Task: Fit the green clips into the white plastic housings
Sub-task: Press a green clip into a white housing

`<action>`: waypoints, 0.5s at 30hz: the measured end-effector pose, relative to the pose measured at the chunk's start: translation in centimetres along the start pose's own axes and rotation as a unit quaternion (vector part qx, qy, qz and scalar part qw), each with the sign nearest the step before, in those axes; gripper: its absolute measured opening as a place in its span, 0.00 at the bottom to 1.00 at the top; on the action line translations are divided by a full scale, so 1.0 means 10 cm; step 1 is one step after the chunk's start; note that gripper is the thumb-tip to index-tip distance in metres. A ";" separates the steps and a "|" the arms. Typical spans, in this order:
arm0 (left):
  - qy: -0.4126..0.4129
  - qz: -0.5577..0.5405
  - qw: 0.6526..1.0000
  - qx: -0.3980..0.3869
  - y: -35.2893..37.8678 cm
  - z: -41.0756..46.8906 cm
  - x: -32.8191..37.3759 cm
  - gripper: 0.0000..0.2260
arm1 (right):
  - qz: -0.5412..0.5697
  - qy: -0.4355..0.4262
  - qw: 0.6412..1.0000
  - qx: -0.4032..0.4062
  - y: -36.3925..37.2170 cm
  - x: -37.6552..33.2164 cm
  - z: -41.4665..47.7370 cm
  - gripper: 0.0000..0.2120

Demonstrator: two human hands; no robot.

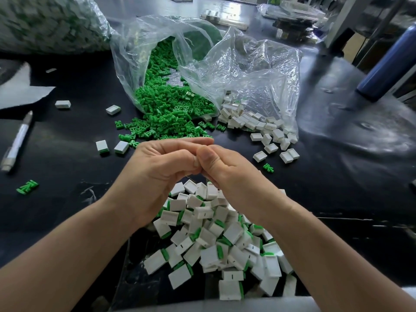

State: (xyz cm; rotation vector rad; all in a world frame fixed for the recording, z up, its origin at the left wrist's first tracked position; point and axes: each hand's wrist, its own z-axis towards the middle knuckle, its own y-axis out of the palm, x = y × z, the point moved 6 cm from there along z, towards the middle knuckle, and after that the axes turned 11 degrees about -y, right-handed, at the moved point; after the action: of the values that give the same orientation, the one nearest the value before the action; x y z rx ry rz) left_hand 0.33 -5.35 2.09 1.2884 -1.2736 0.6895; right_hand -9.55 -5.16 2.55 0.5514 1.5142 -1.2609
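Both hands are drawn up together at the centre of the bench, my left hand [157,167] and my right hand [225,174] meeting thumb to thumb with the fingers curled in. Whatever sits between the fingertips is hidden by my own knuckles, so I cannot tell whether either hand is clamped on a part, or which part it would be. Judging by the posture, I take this to be the pressing step, a clip being pushed home into a housing.

The loose green clips [171,111] spill from the clear plastic bag [247,70] at twelve o'clock from my hands, reaching almost to my fingertips. The empty white housings [258,129] lie at about one o'clock, tumbling out of the same crumpled plastic, with a few strays scattered towards two. The finished pile [216,235] — white shells each showing a green edge — is heaped at six o'clock, right under my wrists. A pen [18,140] lies out at nine o'clock on the black table [337,188], and one stray clip [27,186] sits near eight.

If a pair is indeed seated here, the next move calls for letting it drop onto the heap below, then reaching to twelve for a fresh clip and to one for a housing — open side turned towards the clip before pressing.
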 end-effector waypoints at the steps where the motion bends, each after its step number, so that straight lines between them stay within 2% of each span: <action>1: 0.002 -0.003 1.000 -0.004 0.00 -0.01 0.01 0.10 | 0.008 -0.004 1.000 0.000 -0.01 0.00 0.00 0.20; 7: 0.013 0.025 0.998 -0.061 0.10 -0.02 0.04 0.09 | 0.128 0.031 0.991 0.006 -0.06 0.04 -0.02 0.24; 12: 0.005 0.057 0.997 -0.046 0.09 -0.03 0.04 0.10 | 0.148 0.038 0.988 -0.021 -0.04 0.08 0.00 0.38; 15: -0.007 0.038 0.999 -0.022 0.06 -0.02 0.03 0.11 | 0.094 0.041 0.995 -0.003 -0.13 0.09 0.00 0.38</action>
State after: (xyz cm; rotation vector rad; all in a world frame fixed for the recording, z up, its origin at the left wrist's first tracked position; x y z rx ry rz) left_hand -0.11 -5.12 2.57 1.2174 -1.3469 0.7033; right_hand -10.95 -5.88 2.28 0.7319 1.4955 -1.0998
